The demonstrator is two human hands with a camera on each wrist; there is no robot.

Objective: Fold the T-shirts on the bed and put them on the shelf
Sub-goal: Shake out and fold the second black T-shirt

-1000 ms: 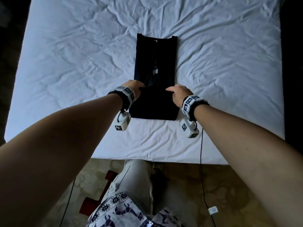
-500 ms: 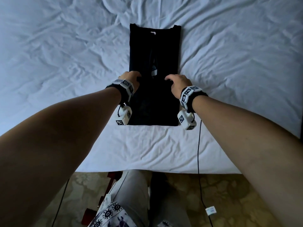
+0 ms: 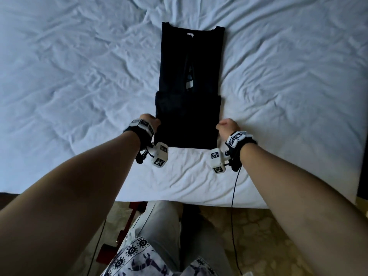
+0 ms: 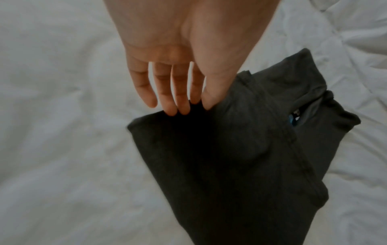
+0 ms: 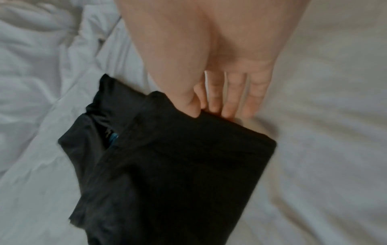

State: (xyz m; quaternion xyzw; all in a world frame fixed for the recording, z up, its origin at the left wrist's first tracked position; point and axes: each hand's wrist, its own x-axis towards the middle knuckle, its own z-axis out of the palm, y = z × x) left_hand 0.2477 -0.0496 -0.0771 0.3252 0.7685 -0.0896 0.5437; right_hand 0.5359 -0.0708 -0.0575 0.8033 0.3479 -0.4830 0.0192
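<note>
A black T-shirt [image 3: 189, 76] lies on the white bed [image 3: 79, 76] as a long narrow strip, collar at the far end, with its near third folded up over itself. My left hand [image 3: 150, 121] is at the left side of that doubled part, and in the left wrist view the left hand [image 4: 192, 107] pinches the T-shirt [image 4: 240, 157] at its edge between thumb and fingertips. My right hand [image 3: 227, 126] is at the opposite side. The right wrist view has the right hand [image 5: 207, 112] with its thumb on top of the T-shirt [image 5: 178, 165] and its fingers under the edge.
The wrinkled sheet spreads wide on both sides of the shirt. The bed's near edge [image 3: 199, 202] runs just in front of my legs. Below it are a patterned floor, a dark red object [image 3: 111, 251] and a thin black cable [image 3: 233, 216].
Both hands have left the far edge of the folded-up flap and come back toward me to its two sides. The flap now lies flat. The head camera has moved closer.
</note>
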